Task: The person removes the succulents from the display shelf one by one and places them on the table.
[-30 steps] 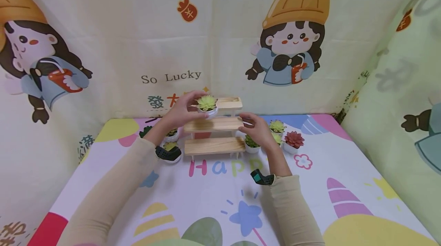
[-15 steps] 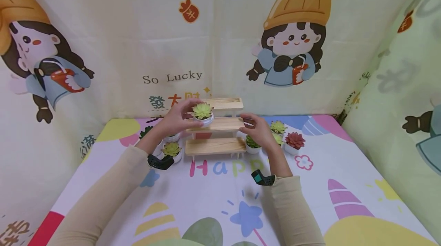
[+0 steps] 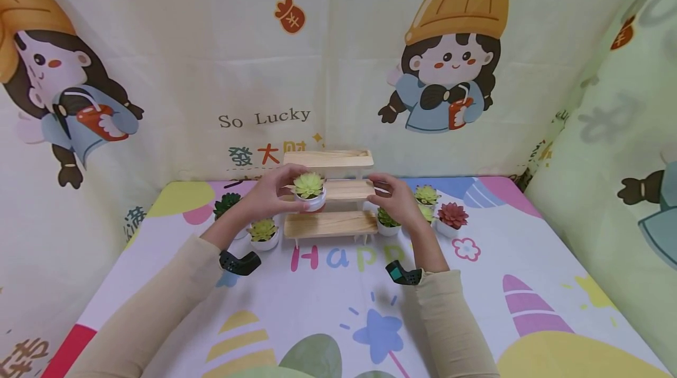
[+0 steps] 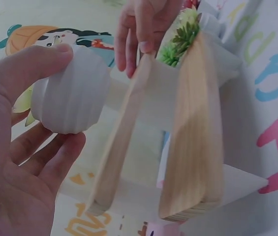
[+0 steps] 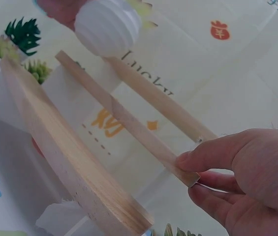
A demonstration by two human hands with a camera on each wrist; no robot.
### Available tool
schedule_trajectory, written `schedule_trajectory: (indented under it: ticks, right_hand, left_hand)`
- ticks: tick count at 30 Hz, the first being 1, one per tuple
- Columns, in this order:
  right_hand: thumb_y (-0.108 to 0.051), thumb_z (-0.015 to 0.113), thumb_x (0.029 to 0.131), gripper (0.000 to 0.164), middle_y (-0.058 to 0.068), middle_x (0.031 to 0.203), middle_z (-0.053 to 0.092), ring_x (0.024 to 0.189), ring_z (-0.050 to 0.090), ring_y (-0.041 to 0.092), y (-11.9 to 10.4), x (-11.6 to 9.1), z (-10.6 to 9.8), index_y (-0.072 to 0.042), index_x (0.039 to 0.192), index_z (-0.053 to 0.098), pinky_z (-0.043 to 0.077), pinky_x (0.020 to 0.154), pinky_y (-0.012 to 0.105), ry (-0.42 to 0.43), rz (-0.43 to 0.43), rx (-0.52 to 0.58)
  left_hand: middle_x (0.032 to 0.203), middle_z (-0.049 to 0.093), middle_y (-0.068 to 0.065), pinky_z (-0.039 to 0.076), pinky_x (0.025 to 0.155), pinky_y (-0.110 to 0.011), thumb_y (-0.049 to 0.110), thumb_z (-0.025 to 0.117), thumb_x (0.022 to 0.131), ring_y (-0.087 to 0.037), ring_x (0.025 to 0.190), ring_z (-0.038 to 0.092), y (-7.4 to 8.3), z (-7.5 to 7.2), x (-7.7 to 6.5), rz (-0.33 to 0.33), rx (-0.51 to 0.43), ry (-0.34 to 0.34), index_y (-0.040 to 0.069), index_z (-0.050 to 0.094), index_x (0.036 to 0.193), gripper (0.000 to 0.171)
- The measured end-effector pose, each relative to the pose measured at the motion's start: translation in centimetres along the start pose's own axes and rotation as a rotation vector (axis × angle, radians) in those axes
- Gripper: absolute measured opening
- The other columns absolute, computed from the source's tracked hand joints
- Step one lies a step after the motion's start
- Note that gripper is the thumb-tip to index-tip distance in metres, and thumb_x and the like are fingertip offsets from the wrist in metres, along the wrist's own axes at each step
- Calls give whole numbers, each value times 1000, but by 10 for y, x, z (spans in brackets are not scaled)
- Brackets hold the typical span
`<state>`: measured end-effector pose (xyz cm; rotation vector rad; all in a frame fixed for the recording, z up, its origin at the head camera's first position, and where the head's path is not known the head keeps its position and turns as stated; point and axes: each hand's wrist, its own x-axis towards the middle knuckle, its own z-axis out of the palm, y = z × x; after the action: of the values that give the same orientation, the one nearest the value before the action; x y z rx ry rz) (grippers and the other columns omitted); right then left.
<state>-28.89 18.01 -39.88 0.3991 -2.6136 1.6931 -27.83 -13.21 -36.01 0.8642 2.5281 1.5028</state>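
My left hand [image 3: 268, 194] holds a potted succulent [image 3: 309, 185] with pale green leaves, thumb and fingers about its white ribbed pot [image 4: 72, 91]. The pot is in the air before the left part of the middle tier of a wooden three-tier plant stand [image 3: 330, 224]. At the other side, my right hand [image 3: 396, 201] pinches the right end of that middle tier [image 5: 129, 125], thumb on one face and fingers on the other. The lower tier [image 4: 193, 137] and the top tier [image 3: 328, 159] carry nothing.
Left of the stand are a yellow-green succulent [image 3: 263, 231] and a dark green one [image 3: 226, 204], partly behind my left arm. To the right stand a green succulent [image 3: 388, 219], pale green ones [image 3: 426, 194] and a red one [image 3: 452, 216]. A printed curtain hangs behind.
My left hand has brought the succulent down and slightly left, from beside the top tier to the height of the middle tier. The right hand has stayed on the stand.
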Motion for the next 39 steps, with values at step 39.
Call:
schedule_trajectory:
  ticks: [39]
  right_hand:
    - [2, 61, 91, 50, 26, 144, 44, 136, 42, 39, -29, -15, -1, 5, 139, 45, 41, 111, 42, -35, 1, 34]
  left_hand:
    - [131, 56, -3, 52, 99, -34, 21, 83, 76, -21, 113, 57, -25, 32, -66, 42, -20, -115, 19, 51, 132, 64]
